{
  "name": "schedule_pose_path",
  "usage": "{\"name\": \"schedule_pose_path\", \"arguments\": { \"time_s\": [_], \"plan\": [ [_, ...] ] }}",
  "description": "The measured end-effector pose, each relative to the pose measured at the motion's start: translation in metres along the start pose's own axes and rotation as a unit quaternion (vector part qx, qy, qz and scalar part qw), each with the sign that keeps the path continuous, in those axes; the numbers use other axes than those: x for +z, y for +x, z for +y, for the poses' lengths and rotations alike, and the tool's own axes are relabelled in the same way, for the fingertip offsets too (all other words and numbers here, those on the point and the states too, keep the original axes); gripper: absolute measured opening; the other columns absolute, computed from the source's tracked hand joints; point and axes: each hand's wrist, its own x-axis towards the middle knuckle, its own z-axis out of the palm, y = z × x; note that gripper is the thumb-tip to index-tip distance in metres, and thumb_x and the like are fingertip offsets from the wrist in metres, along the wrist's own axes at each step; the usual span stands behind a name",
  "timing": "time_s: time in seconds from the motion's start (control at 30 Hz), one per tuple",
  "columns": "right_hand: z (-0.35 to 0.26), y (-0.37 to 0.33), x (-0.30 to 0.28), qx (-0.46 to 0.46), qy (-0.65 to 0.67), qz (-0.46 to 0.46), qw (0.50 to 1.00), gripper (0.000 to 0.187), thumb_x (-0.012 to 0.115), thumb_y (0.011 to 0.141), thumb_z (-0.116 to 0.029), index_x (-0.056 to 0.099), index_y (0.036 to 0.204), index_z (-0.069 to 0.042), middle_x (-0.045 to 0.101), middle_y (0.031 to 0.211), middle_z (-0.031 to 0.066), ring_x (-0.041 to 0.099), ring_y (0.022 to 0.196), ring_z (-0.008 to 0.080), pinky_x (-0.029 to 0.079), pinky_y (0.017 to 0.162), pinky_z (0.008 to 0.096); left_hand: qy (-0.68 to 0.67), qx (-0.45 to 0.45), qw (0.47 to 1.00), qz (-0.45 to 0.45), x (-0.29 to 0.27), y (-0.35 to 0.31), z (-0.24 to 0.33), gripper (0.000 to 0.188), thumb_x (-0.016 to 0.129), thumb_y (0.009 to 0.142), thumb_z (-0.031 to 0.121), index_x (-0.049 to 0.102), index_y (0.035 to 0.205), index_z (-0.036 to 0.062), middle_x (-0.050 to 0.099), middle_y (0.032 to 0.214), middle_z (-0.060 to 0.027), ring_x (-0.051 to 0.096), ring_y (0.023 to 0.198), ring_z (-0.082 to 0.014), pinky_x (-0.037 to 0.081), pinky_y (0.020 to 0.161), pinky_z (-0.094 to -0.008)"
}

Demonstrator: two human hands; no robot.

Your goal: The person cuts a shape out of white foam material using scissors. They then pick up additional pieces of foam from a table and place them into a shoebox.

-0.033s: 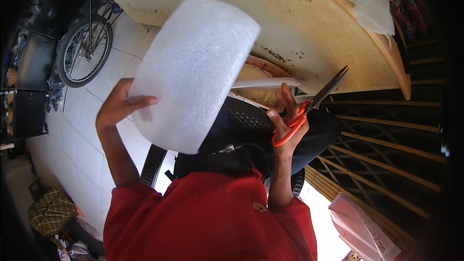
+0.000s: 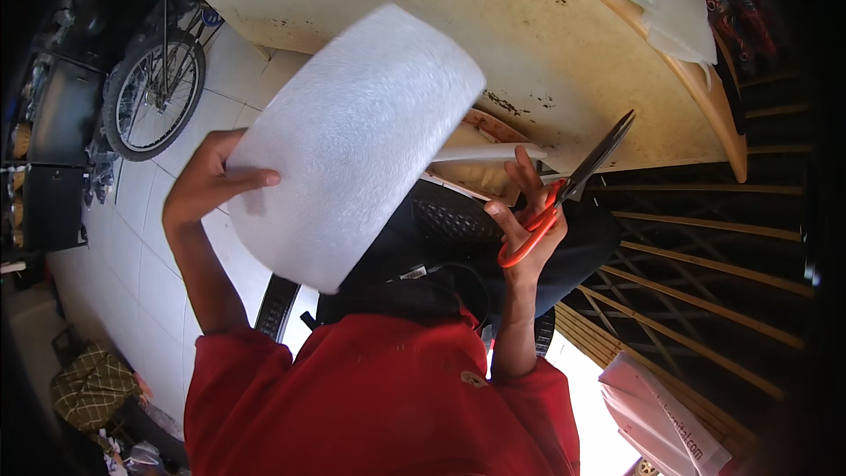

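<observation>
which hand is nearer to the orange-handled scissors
Right. The right hand holds the scissors at their orange handles; the left hand is well away, to their left, holding the white foam sheet.

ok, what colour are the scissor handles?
The scissor handles are orange-red, best seen in the head view.

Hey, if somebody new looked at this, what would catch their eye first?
Probably the big white foam-like sheet near the middle, gripped at its left edge by the left hand. Next, the orange-handled scissors in the right hand, blades pointing up and to the right. The bright red shirt at the bottom stands out too.
</observation>
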Motion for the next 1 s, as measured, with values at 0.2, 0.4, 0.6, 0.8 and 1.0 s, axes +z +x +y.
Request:
{"name": "schedule_pose_path", "arguments": {
  "time_s": [0.2,0.4,0.6,0.8,1.0],
  "plan": [
    [-0.023,0.025,0.008,0.112,-0.064,-0.077,0.989,0.056,0.091,0.061,-0.005,0.036,0.069,-0.013,0.047,0.080,-0.0002,0.044,0.075,0.0085,0.035,0.065,0.0271,0.130,0.273,0.953,-0.006,-0.034,0.038,0.069,0.037,0.077,0.074,0.016,0.067,0.106,-0.0004,0.069,0.099,-0.0100,0.067,0.080,-0.0177,0.051,0.078,-0.0303],
    [0.001,0.006,0.038,0.086,0.078,0.102,0.988,0.036,0.076,0.076,-0.007,0.042,0.070,-0.015,0.045,0.074,-0.0049,0.045,0.076,0.0065,0.037,0.071,0.0276,-0.399,0.213,0.892,-0.013,-0.036,0.055,0.005,0.080,0.038,0.091,0.068,0.051,0.133,0.0009,0.063,0.121,-0.0190,0.065,0.106,-0.0306,0.057,0.079,-0.0359],
    [0.038,-0.018,0.076,0.192,0.267,0.252,0.910,0.027,0.072,0.085,-0.016,0.047,0.073,-0.016,0.050,0.065,-0.0035,0.041,0.049,0.0082,0.035,0.051,0.0254,-0.559,0.153,0.811,-0.082,0.086,0.060,-0.050,0.139,0.039,0.055,0.097,0.024,0.146,-0.0061,0.032,0.146,-0.0336,0.038,0.133,-0.0462,0.030,0.110,-0.0521],
    [0.027,-0.037,0.103,0.307,0.321,0.201,0.873,0.029,0.069,0.088,-0.021,0.044,0.075,-0.016,0.045,0.060,-0.0031,0.036,0.041,0.0083,0.030,0.043,0.0214,-0.488,0.138,0.851,0.132,0.167,0.050,-0.040,0.098,0.091,0.059,0.033,0.040,0.135,-0.0033,0.053,0.130,-0.0177,0.051,0.123,-0.0258,0.040,0.103,-0.0421],
    [0.045,-0.043,0.102,0.229,0.115,0.248,0.934,0.034,0.073,0.084,-0.015,0.040,0.076,-0.014,0.041,0.062,-0.0028,0.034,0.041,0.0072,0.029,0.036,0.0216,-0.342,-0.041,0.883,0.318,0.143,0.026,-0.024,0.050,0.087,0.065,0.011,0.060,0.105,-0.0049,0.069,0.088,-0.0156,0.069,0.076,-0.0230,0.056,0.072,-0.0335]
  ]
}}
